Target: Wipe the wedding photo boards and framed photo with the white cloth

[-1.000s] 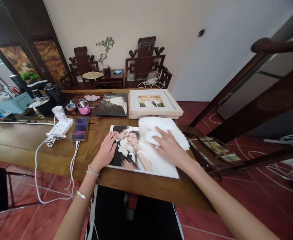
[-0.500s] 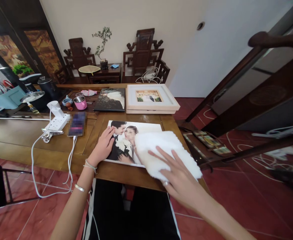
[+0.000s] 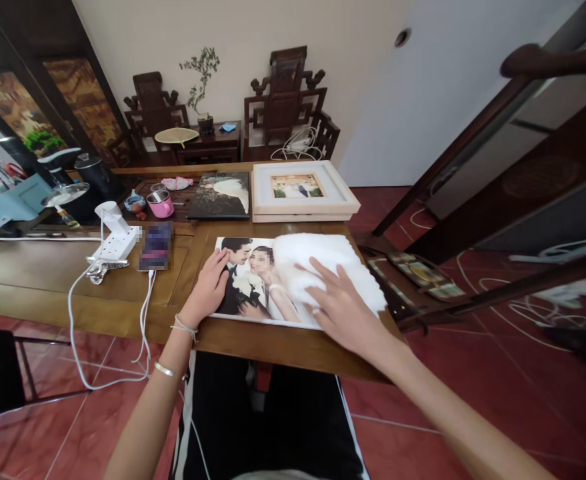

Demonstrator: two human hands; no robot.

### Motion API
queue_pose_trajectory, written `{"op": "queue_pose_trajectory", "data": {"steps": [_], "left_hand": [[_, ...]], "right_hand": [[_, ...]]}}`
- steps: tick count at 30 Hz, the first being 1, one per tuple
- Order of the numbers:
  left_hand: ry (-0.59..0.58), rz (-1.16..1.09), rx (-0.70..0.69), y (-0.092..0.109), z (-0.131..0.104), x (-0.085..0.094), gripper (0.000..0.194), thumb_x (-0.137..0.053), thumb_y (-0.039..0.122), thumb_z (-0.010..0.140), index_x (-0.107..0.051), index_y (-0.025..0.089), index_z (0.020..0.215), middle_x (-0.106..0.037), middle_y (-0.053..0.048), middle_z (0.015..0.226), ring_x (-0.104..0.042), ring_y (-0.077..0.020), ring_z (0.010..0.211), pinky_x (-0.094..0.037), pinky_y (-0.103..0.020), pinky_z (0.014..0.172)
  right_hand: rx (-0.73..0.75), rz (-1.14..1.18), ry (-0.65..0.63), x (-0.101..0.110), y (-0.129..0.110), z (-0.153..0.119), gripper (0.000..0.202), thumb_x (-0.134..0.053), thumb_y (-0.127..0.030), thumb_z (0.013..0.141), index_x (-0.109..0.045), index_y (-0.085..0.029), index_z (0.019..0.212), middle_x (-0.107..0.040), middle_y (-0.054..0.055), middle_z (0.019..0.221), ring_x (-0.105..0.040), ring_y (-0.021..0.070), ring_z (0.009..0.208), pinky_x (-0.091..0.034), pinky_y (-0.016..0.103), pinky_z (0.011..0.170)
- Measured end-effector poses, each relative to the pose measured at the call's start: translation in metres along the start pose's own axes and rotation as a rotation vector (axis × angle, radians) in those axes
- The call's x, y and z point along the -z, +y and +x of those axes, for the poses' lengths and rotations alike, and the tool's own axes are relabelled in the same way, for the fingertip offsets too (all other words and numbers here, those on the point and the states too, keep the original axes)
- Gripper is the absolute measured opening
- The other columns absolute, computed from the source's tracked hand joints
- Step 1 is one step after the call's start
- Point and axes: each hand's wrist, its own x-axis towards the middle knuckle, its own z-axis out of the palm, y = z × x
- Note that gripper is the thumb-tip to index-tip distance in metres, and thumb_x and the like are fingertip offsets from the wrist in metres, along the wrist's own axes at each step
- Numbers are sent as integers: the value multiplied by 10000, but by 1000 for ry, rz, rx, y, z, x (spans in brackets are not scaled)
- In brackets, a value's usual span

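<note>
A large photo print (image 3: 253, 287) of a couple lies flat near the front edge of the wooden table. My left hand (image 3: 210, 283) rests on its left edge, fingers stretched out and holding nothing. Over the right part of the print lies a fluffy white cloth (image 3: 317, 257). My right hand (image 3: 343, 303) is spread flat on this cloth, pressing it down with fingers apart. The cloth hides the print's right side and reaches past it.
Behind the print lie a white-framed picture (image 3: 340, 190) and a dark album (image 3: 207, 203). Further left are a pink cup (image 3: 161, 205), a phone (image 3: 155, 247), a power strip (image 3: 119, 245) with cables, and a blue holder (image 3: 25, 199).
My right hand and the white cloth have moved away from me, up the print, uncovering more of its lower part. My left hand stays on the left edge.
</note>
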Motion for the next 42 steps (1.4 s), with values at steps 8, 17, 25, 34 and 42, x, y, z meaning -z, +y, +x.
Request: {"op": "queue_pose_trajectory", "data": {"steps": [8, 17, 25, 34, 42], "left_hand": [[-31, 18, -4, -1, 1, 1, 480, -312, 269, 962, -383, 146, 1420, -344, -113, 1518, -213, -216, 1441, -187, -442, 1183], [-38, 38, -29, -2, 1, 4, 480, -316, 283, 966, -376, 162, 1427, -343, -111, 1520, -217, -222, 1440, -200, -455, 1175], [-34, 29, -2, 0, 2, 4, 470, -325, 277, 964, -403, 160, 1413, -349, -109, 1517, -225, -221, 1439, -194, -446, 1180], [-43, 38, 7, -2, 4, 2, 483, -323, 258, 953, -402, 114, 1407, -351, -139, 1512, -222, -229, 1440, -183, -445, 1185], [-9, 14, -21, -6, 2, 1, 483, -306, 289, 969, -365, 146, 1425, -345, -133, 1512, -259, -212, 1425, -189, -431, 1187]], "right_hand": [[107, 99, 17, 14, -56, -57, 219, -454, -13, 655, -601, -167, 601, -397, 116, 1474, -215, 368, 1402, -152, 672, 1094], [-21, -19, -77, -3, 20, 45, 347, -436, -79, 797, -649, -122, 1067, -484, 181, 1400, -264, 353, 1389, -245, 658, 1053], [-40, -73, -94, -3, -6, 41, 361, -466, -69, 783, -666, -143, 1074, -425, 161, 1449, -256, 394, 1382, -211, 698, 1041], [141, 42, -115, 3, -67, -16, 211, -582, -117, 730, -713, -208, 868, -361, 97, 1497, -227, 388, 1395, -156, 678, 1086], [13, -27, -150, -6, -23, 82, 414, -465, -78, 786, -624, -160, 1159, -408, 130, 1470, -262, 380, 1379, -238, 681, 1034]]}}
